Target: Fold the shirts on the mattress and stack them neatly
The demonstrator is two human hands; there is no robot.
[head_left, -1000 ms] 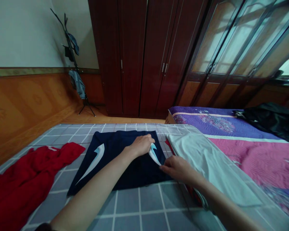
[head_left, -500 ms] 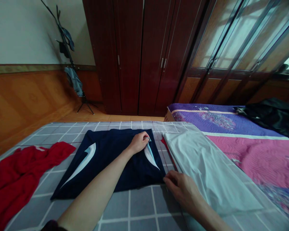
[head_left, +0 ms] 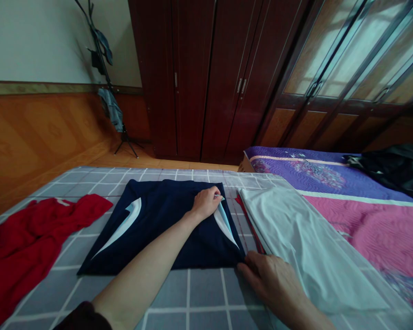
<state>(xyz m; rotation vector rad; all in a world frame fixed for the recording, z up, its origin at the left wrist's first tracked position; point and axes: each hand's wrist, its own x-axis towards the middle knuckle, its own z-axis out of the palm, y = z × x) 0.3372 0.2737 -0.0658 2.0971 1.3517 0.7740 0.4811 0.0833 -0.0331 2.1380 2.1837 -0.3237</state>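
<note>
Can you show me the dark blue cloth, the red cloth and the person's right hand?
Dark blue cloth (head_left: 165,197): head view, on its upper middle.
Red cloth (head_left: 30,233): head view, on the middle of the heap.
Right hand (head_left: 271,279): head view, on the back of the hand.

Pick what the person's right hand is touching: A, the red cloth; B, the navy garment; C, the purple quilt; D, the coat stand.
B: the right hand has its fingers at the near right corner of the navy garment.
</note>
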